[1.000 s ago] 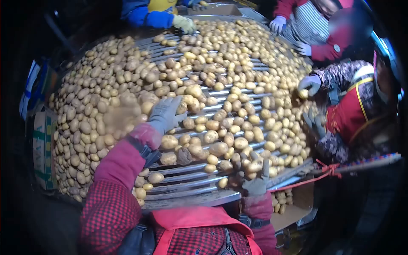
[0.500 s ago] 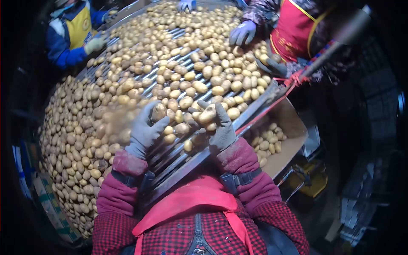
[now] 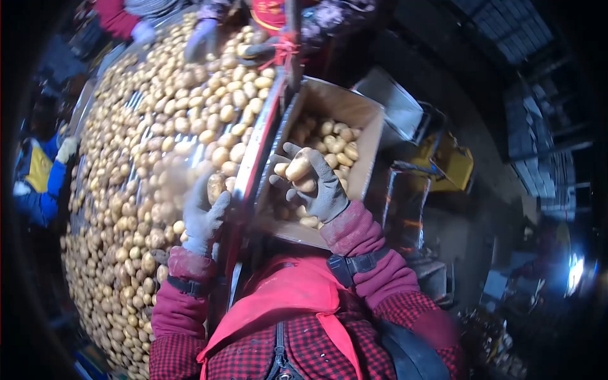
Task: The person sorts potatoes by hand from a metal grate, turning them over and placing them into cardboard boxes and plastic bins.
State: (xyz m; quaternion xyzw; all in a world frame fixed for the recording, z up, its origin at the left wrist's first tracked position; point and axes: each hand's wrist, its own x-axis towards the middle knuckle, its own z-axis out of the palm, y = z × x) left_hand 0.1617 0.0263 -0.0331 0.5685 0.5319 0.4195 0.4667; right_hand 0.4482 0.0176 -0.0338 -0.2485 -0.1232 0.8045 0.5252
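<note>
My left hand (image 3: 204, 214), in a grey glove, is closed around a brownish potato (image 3: 216, 188) over the right part of the potato-covered table. My right hand (image 3: 320, 189), gloved as well, holds several pale potatoes (image 3: 299, 166) between thumb and fingers. It is above an open cardboard box (image 3: 368, 142), inside which more potatoes (image 3: 339, 144) lie. A metal rail (image 3: 258, 136) runs between the table and the box. Part of the box's contents is hidden behind my right hand.
Across the far end, co-workers' gloved hands (image 3: 201, 39) reach among the potatoes. Another person in a yellow apron (image 3: 39, 170) stands at the left. Right of the box are a metal container (image 3: 394, 104) and a yellow object (image 3: 453, 161). A pole tied with red string (image 3: 286, 49) rises beside the rail.
The view has turned to the right. My right hand, with its potatoes, has gone from over the table to over the box. My left hand still holds its potato.
</note>
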